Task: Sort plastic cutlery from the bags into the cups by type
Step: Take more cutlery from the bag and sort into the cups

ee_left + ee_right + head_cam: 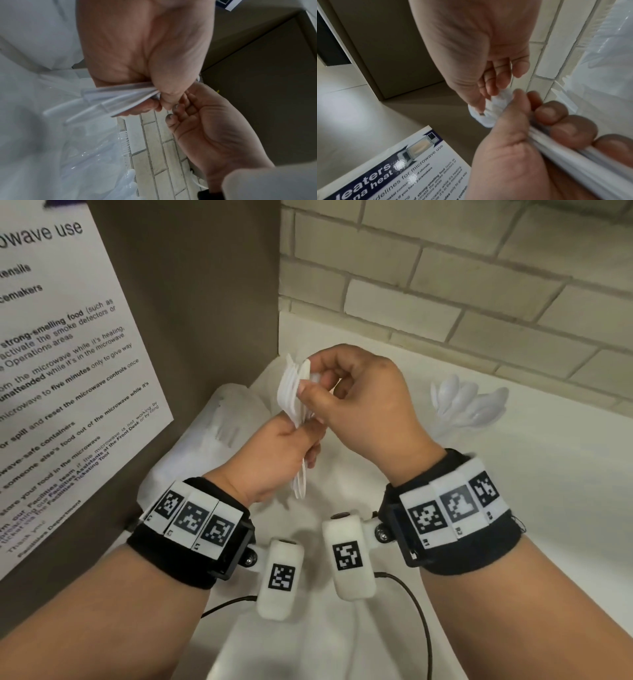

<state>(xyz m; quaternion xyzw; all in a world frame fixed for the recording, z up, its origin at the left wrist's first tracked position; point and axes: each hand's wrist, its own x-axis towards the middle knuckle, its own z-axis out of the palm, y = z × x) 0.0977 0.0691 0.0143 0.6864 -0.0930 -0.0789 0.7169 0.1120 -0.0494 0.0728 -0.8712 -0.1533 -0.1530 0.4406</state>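
Note:
A bundle of white plastic cutlery point(293, 395) is held upright above the counter between both hands. My left hand point(301, 436) grips the handles, whose ends stick out below the fist. My right hand point(310, 385) pinches the rounded heads at the top between thumb and fingers. In the left wrist view, the handles point(116, 94) fan out of the left fist, with the right hand point(178, 108) just beyond. The right wrist view shows the right hand's fingertips point(493, 90) on the cutlery heads point(488, 115). Below them the left hand point(522, 135) is wrapped round the shafts.
A clear plastic bag point(229, 422) holding more cutlery lies on the white counter point(513, 508) under the hands. A fan of white spoons point(469, 405) stands bowls up at the right near the tiled wall point(445, 285). A brown panel carrying a microwave notice point(68, 354) rises on the left.

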